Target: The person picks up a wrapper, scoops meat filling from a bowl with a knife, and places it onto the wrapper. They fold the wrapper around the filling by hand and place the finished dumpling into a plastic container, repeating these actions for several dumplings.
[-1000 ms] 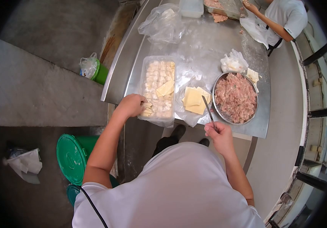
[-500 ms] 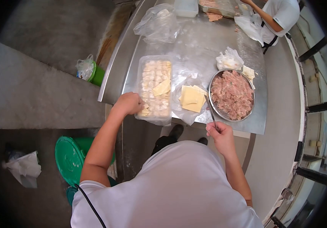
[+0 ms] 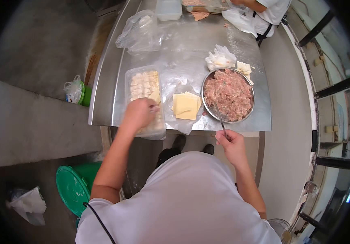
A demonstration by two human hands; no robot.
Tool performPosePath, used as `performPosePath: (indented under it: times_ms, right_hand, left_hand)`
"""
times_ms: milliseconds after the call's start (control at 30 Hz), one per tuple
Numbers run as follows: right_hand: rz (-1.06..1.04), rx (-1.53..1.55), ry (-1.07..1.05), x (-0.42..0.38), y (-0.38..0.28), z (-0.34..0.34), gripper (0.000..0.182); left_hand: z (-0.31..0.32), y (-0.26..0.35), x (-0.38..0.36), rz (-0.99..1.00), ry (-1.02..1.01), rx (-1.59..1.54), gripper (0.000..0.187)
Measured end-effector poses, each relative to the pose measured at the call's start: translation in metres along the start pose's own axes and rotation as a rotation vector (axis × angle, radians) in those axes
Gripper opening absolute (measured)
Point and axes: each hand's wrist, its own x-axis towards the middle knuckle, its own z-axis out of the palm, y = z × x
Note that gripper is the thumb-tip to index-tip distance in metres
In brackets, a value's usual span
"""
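My left hand point(image 3: 140, 115) is over the clear plastic tray point(image 3: 128, 87), its fingers pinched at the near edge of a pale yellow dumpling wrapper point(image 3: 155, 96). That wrapper lies across rows of filled dumplings point(image 3: 143, 84) in the tray; my hand hides the nearer rows. In my right hand point(image 3: 232, 143) is the handle of a thin metal utensil point(image 3: 222, 122), its far end in the minced meat point(image 3: 230, 93). The meat fills a round steel bowl point(image 3: 253, 107). Between tray and bowl, a stack of square yellow wrappers point(image 3: 186, 106) rests on a plastic bag point(image 3: 186, 128).
Behind the bowl are a crumpled white bag point(image 3: 220, 57) and pale sheets point(image 3: 245, 69). A clear bag point(image 3: 140, 32) and a plastic container point(image 3: 168, 10) stand farther back. Another person point(image 3: 266, 18) works at the far right. A green lidded bucket point(image 3: 73, 191) is on the floor at left.
My left hand has moved from the tray's near left corner to the wrapper lying on the dumplings. The utensil's end has gone from the bowl's rim into the meat. The view has shifted.
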Motion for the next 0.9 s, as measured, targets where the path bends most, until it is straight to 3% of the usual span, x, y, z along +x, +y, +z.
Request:
performPosePath:
  times_ms: [33, 133, 267, 367, 467, 567, 733, 900]
  right_hand:
    - [-0.007, 0.01, 0.012, 0.0, 0.002, -0.003, 0.014]
    - [-0.063, 0.044, 0.116, 0.002, 0.006, -0.018, 0.014]
    - [-0.227, -0.241, 0.323, 0.002, -0.003, -0.057, 0.024]
    - [-0.28, -0.73, 0.333, 0.0, -0.012, -0.096, 0.032]
    - [-0.284, -1.207, 0.289, -0.005, -0.037, -0.11, 0.036]
    - [-0.277, -1.506, 0.242, 0.002, -0.049, -0.108, 0.032]
    - [-0.231, -1.743, 0.008, 0.025, -0.053, -0.102, 0.021]
    - [-0.076, -1.755, -0.159, 0.038, -0.071, -0.095, 0.019]
  left_hand:
    - [0.016, 0.013, 0.007, 0.086, 0.077, -0.112, 0.021]
    - [0.058, 0.052, 0.024, 0.209, 0.062, -0.072, 0.017]
    - [0.094, 0.039, 0.045, 0.282, 0.075, -0.08, 0.017]
    - [0.107, 0.021, 0.057, 0.176, 0.18, -0.592, 0.016]
    - [0.104, 0.003, 0.074, -0.184, 0.069, -1.244, 0.018]
    - [0.064, 0.04, 0.063, -0.406, -0.029, -1.906, 0.025]
    - [0.063, 0.068, 0.047, -0.42, -0.067, -1.896, 0.032]
    - [0.073, 0.07, 0.03, -0.549, -0.157, -1.994, 0.038]
